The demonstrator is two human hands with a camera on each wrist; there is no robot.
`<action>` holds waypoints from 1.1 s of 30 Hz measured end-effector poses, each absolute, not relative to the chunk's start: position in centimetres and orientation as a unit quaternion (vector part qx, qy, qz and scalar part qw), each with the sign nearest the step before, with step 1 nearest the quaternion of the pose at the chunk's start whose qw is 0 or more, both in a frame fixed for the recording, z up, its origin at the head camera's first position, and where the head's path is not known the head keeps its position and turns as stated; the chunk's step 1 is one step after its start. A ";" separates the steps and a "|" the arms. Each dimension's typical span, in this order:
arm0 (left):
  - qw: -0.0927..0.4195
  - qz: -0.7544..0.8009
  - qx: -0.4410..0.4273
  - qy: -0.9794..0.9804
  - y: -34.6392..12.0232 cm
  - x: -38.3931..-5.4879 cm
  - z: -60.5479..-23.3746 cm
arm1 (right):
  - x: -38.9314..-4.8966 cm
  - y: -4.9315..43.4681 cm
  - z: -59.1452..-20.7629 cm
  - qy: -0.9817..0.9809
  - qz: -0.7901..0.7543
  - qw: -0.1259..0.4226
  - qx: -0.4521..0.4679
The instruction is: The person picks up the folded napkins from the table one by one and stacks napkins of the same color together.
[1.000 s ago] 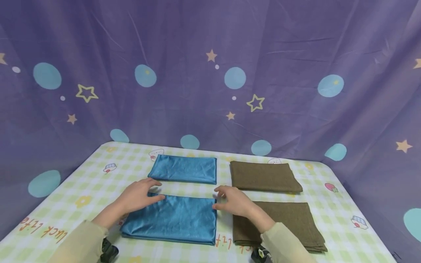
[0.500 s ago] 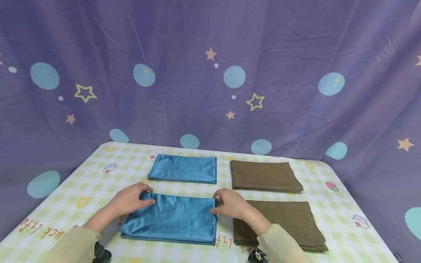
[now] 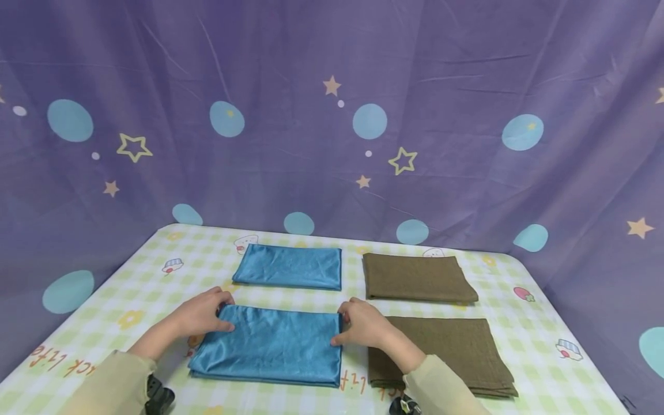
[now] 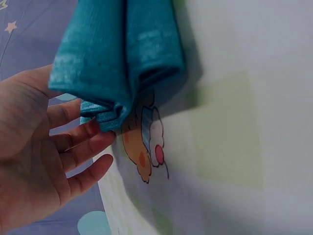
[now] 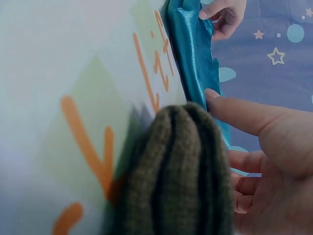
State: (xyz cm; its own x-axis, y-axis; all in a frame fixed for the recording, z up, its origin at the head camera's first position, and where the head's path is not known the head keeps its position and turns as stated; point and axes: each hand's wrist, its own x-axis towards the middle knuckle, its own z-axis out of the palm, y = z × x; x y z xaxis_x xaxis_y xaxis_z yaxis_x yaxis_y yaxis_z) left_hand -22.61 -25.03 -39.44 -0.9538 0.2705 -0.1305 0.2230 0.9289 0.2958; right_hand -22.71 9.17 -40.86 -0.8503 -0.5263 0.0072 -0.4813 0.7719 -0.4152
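A shiny folded blue cloth [image 3: 272, 349] lies at the front left of the table. My left hand [image 3: 199, 314] holds its far left corner, thumb on top and fingers at the edge. In the left wrist view, the left hand [image 4: 39, 142] has its fingertips against the lower layers of the blue cloth [image 4: 98, 49]. My right hand [image 3: 365, 325] pinches the right edge, thumb on the upper face. In the right wrist view, the right hand [image 5: 274, 142] is partly hidden behind a folded brown cloth [image 5: 176, 166], its thumb touching the blue cloth [image 5: 193, 54].
A second folded blue cloth [image 3: 290, 267] lies behind the first. To the right are a folded brown cloth [image 3: 417, 278] at the back and another brown cloth [image 3: 446, 351] in front, under the right forearm. A checked tablecloth [image 3: 129, 288] covers the table, and a purple curtain [image 3: 290, 184] hangs behind.
My left hand has moved left and slightly down to the front blue cloth's left corner. The right hand has come down a little onto its right edge. The cloths have barely moved.
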 end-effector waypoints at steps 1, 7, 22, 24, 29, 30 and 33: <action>0.086 0.143 0.125 0.978 -25.1 -22.6 -39.4 | -22.7 9.2 -40.8 0.939 -0.206 0.054 -0.269; 0.080 0.158 0.122 0.977 -25.0 -22.6 -39.5 | -22.6 9.0 -40.9 0.941 -0.210 0.050 -0.261; 0.079 0.232 0.150 0.958 -25.2 -22.7 -39.3 | -22.8 8.8 -40.9 0.929 -0.272 0.066 -0.240; 0.078 0.233 0.149 0.958 -25.3 -22.7 -39.3 | -22.9 8.8 -40.9 0.926 -0.284 0.071 -0.238; 0.082 0.226 0.153 0.959 -25.5 -22.6 -39.3 | -22.8 8.8 -40.9 0.913 -0.320 0.079 -0.239; 0.082 0.224 0.156 0.959 -25.5 -22.6 -39.4 | -22.8 8.8 -41.0 0.911 -0.325 0.080 -0.239; 0.079 0.224 0.168 0.957 -25.7 -22.6 -39.5 | -22.8 8.7 -41.0 0.909 -0.333 0.082 -0.237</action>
